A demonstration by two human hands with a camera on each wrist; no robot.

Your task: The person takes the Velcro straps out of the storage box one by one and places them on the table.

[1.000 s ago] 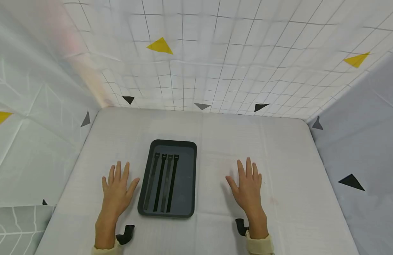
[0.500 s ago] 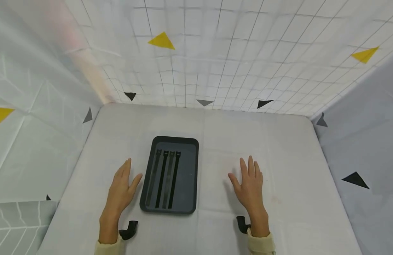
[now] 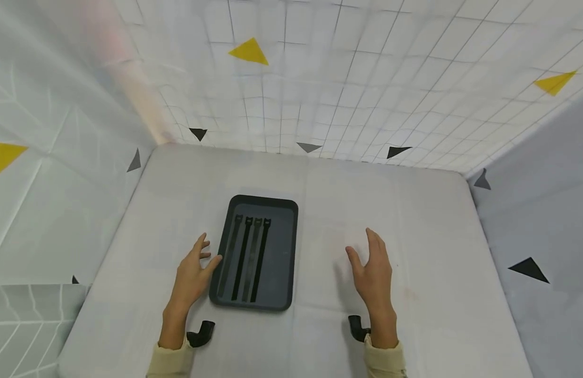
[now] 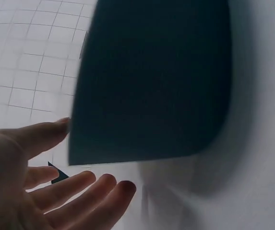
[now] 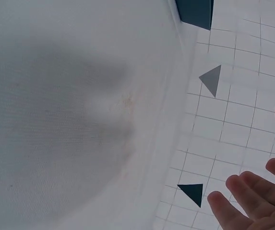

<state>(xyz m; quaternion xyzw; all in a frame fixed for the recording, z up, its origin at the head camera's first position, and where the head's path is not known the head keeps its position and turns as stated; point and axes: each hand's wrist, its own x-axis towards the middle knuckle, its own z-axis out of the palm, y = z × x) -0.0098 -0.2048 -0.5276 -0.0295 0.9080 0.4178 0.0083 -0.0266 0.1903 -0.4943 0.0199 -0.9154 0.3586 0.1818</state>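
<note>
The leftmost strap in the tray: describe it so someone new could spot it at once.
On the white table lies a dark rectangular tray, next to the left hand. Four thin black straps lie in it side by side. The leftmost strap is nearest the thumb and slants slightly outward.

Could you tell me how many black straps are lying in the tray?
4, side by side lengthwise in the tray's left half: strap one, strap two, strap three, strap four. None appears hidden.
</note>
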